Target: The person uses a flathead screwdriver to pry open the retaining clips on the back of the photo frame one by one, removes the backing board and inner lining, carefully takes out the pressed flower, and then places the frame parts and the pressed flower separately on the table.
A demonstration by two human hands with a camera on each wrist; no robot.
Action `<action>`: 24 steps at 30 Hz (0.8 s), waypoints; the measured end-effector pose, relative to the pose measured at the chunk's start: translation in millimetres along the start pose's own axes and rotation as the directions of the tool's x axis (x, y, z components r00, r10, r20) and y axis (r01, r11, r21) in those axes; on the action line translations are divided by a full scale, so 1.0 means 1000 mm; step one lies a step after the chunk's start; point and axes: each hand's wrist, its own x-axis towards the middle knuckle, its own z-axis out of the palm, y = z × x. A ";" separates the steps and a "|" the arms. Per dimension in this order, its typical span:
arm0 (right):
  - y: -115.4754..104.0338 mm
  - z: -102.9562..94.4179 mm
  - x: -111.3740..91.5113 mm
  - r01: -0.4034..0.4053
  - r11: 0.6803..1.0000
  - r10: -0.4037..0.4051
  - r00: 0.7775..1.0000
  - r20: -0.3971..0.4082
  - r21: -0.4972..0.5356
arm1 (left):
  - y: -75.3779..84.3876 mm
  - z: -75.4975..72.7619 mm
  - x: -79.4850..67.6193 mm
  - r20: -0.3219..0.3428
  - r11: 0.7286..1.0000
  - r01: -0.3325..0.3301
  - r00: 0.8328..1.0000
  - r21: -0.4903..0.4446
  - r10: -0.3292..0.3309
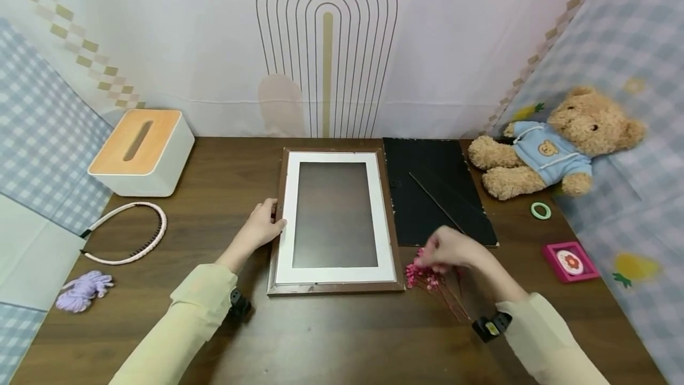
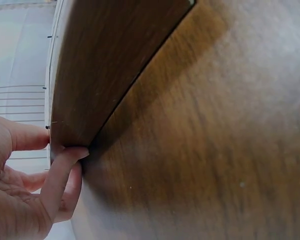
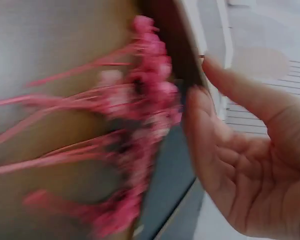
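Note:
A brown picture frame (image 1: 336, 289) with a white mat (image 1: 333, 276) lies flat on the table in the head view. My left hand (image 1: 260, 227) grips its left side, thumb at the top edge and fingers against the wooden side (image 2: 105, 60), as the left wrist view shows. To the right of the frame's lower corner lies a bunch of pink dried flowers (image 1: 412, 276) with thin stems. Over it hovers my right hand (image 1: 454, 247); in the right wrist view, thumb and fingers stand apart beside the blurred blossoms (image 3: 157, 75), with nothing pinched between them.
A black backing board (image 1: 427, 162) with a stand leg lies right of the frame. Farther right are a teddy bear (image 1: 556, 147), green ring (image 1: 541, 211) and pink box (image 1: 582, 269). On the left are a tissue box (image 1: 144, 159), headband (image 1: 160, 230) and purple yarn (image 1: 82, 291).

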 end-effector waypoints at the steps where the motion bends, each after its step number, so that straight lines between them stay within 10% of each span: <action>1: -0.005 -0.003 0.009 0.000 1.000 0.001 0.999 -0.049 0.018 | -0.001 0.000 0.000 -0.001 1.000 0.009 1.000 0.000 -0.009; 5: -0.021 -0.008 0.053 0.000 0.987 0.041 0.966 -0.255 0.159 | -0.001 0.009 -0.002 -0.119 0.996 -0.060 0.991 0.061 0.067; 9: -0.025 -0.005 0.091 0.011 0.943 0.113 0.930 -0.350 0.334 | 0.010 0.020 -0.017 -0.224 0.936 -0.275 0.919 0.221 0.323; 13: -0.029 -0.002 0.109 -0.009 0.921 0.167 0.912 -0.374 0.390 | 0.025 0.018 -0.036 0.014 0.822 -0.506 0.853 0.261 0.521; 18: -0.034 -0.001 0.114 -0.021 0.911 0.190 0.909 -0.372 0.412 | 0.033 0.013 -0.051 0.317 0.725 -0.628 0.775 0.283 0.547; 24: -0.036 -0.001 0.115 -0.010 0.916 0.168 0.916 -0.363 0.400 | 0.032 0.014 -0.055 0.388 0.718 -0.626 0.770 0.305 0.506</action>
